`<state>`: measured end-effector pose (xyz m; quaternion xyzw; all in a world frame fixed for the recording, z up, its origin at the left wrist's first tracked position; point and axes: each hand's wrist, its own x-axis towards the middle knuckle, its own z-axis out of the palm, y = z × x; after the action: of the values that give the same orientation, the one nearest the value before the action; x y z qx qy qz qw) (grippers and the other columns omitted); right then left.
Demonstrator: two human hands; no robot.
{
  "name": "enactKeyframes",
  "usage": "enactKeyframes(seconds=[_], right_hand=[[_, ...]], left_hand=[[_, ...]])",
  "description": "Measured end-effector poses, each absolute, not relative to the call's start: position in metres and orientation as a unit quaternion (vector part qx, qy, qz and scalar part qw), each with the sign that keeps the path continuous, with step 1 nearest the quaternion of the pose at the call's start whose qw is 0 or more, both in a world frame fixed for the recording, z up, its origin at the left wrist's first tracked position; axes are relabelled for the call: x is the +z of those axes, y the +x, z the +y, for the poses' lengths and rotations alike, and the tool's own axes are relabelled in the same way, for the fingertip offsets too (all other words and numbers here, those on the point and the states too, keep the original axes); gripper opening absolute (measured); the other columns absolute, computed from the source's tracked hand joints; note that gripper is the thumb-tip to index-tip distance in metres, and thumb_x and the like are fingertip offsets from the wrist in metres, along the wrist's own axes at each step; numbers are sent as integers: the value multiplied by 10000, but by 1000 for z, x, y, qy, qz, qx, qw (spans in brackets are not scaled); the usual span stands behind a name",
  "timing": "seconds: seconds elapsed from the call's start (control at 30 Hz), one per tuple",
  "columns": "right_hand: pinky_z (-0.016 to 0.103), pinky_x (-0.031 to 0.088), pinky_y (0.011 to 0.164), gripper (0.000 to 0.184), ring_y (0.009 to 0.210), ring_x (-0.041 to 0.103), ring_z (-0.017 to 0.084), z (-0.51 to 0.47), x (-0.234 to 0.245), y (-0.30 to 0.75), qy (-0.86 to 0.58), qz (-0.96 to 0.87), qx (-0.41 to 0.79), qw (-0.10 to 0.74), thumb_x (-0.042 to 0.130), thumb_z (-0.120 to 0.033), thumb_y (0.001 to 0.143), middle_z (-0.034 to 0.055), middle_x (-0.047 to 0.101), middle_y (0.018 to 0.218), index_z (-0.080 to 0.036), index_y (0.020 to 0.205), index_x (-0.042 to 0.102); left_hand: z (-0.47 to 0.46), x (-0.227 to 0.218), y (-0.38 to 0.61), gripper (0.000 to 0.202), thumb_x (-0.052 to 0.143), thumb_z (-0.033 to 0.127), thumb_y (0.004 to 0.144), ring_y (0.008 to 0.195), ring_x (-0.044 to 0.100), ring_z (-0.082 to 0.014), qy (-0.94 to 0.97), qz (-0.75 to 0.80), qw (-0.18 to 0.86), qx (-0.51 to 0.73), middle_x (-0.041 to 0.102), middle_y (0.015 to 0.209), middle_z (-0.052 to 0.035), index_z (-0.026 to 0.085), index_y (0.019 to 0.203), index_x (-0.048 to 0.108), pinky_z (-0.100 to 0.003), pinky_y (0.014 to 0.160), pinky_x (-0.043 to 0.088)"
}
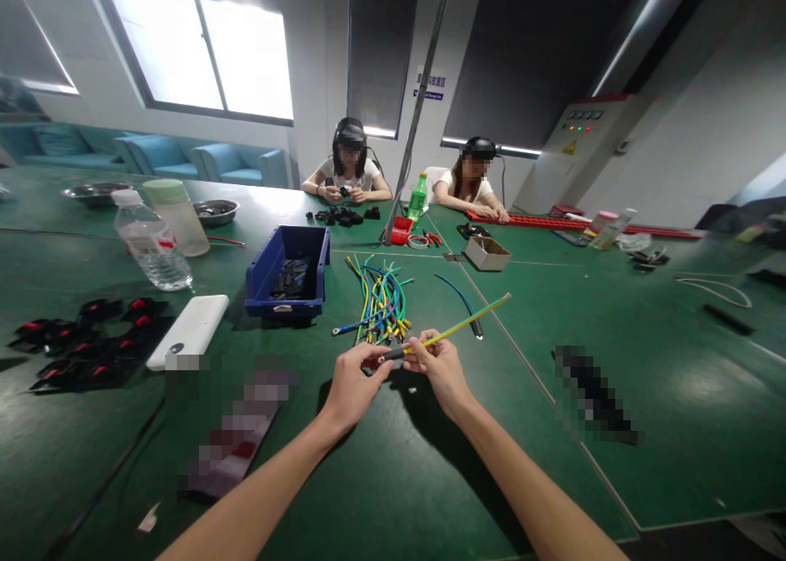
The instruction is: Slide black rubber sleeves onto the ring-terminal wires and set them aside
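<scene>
A yellow-green cable (pixel 470 320) with a ring terminal and a black sleeve at its near end is held between my two hands. My left hand (pixel 356 385) pinches the black-sleeved end, and my right hand (pixel 437 368) is closed around the cable just behind the sleeve. Its far end points up to the right. Just beyond my hands lies a pile of yellow, green and blue cables (pixel 381 299) with ring lugs. One blue cable (pixel 458 291) with a black sleeve lies apart on the right. A blue bin (pixel 286 307) of small black sleeves stands to the left.
A white power bank (pixel 191 332), black parts with red spots (pixel 92 344), a water bottle (pixel 153 246) and a second bottle (pixel 178 217) are at left. Across the green table (pixel 491 463) sit two people near a pole (pixel 417 110), a red bin (pixel 402 230) and a small box (pixel 487 255).
</scene>
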<state>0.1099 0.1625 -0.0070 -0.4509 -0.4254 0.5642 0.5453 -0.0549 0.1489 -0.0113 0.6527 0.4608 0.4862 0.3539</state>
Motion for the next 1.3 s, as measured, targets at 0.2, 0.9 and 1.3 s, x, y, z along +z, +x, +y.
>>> enactKeyframes(seconds=[0.2,0.9,1.3], right_hand=[[285,558,568,447,630,682,186,162,-5,107,-473,-398,564,547,751,-505,651,22,695,746,-219,796,440],[312,554,590,437,667,686,210,161,1,108,-475,-462,494,563,713,-544,681,34,697,736,-216,781,442],[330,563,625,419,751,695,231,159,2,108,-463,-475,491,565,703,-537,700,37,703,768,-226,808,444]], left_hand=[[148,-9,-55,165,634,221,784,694,602,-143,661,458,335,491,677,846,-48,157,918,706,-250,673,489],[152,-15,-56,190,625,255,784,728,614,-175,635,462,392,479,681,828,-66,137,914,699,-278,699,494],[151,-12,-56,195,629,271,783,776,639,-191,613,440,439,488,694,871,-76,137,911,689,-283,735,503]])
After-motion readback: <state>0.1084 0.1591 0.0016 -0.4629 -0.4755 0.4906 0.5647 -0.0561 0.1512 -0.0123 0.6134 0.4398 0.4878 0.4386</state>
